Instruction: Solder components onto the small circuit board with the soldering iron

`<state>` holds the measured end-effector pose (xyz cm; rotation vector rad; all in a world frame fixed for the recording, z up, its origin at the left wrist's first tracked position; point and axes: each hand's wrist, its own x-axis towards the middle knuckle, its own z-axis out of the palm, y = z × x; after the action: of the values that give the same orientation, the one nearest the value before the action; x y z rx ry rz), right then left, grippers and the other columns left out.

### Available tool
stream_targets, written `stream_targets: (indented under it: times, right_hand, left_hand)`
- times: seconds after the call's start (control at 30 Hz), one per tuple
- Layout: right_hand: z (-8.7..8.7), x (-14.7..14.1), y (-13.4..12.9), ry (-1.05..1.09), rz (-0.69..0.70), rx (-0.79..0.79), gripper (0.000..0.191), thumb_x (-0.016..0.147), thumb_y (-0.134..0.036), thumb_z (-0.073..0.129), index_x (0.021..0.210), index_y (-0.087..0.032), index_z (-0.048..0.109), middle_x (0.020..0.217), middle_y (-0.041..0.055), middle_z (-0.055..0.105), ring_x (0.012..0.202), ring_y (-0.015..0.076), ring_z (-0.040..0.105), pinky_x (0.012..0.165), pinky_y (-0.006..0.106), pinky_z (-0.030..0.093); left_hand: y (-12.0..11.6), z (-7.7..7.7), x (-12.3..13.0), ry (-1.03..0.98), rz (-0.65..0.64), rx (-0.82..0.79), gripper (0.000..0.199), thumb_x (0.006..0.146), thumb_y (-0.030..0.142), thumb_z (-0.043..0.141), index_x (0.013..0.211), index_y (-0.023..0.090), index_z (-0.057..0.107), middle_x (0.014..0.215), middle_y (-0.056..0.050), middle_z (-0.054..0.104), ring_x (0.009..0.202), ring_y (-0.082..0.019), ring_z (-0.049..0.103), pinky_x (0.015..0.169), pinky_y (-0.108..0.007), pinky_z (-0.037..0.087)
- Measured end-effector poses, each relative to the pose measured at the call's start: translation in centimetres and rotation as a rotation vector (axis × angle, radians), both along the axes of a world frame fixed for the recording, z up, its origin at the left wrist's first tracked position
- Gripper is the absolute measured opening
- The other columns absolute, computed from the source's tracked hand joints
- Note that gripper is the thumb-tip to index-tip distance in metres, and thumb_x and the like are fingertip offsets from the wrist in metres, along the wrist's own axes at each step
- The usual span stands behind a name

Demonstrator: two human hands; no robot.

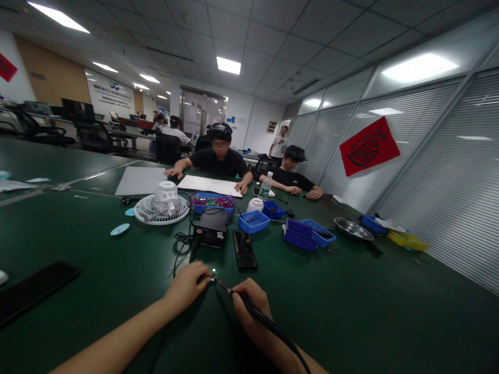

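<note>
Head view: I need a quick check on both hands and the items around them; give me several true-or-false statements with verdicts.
1. The right hand holds a soldering iron. True.
2. The left hand grips a water bottle. False: its fingertips are at a small green part, which they appear to pinch.
3. A blue tray with red wires in it lies beyond the black box. True.
4. The yellow tray is at the left end of the table. False: it is on the right side, past the metal bowl.
5. The clear bottle lies on its side. False: it stands upright.
</note>
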<state>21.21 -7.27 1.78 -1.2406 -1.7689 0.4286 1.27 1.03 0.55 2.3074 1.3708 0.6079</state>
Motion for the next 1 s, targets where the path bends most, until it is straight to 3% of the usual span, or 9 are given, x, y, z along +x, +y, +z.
stream_targets:
  times: [0.3,1.0]
  right_hand:
    - [-0.7,0.1,0.0,0.028,-0.004,0.098,0.011,0.083,-0.021,0.054,0.075,-0.019,0.061,0.068,-0.0004,0.055,0.063,0.0144,0.055,0.059,0.025,0.041]
    - [0.0,-0.3,-0.1,-0.003,-0.005,0.069,0.011,0.08,-0.018,0.055,0.072,-0.019,0.063,0.066,-0.0004,0.056,0.063,0.0148,0.054,0.06,0.025,0.041]
  left_hand:
    - [0.1,-1.0,0.0,0.008,0.008,0.062,0.011,0.082,0.019,0.05,0.078,0.02,0.06,0.087,-0.002,0.06,0.086,-0.017,0.056,0.077,-0.026,0.04]
    - [0.1,-1.2,-0.2,0.048,-0.092,0.141,0.014,0.086,0.021,0.049,0.076,0.02,0.059,0.083,-0.002,0.057,0.085,-0.017,0.052,0.075,-0.027,0.038]
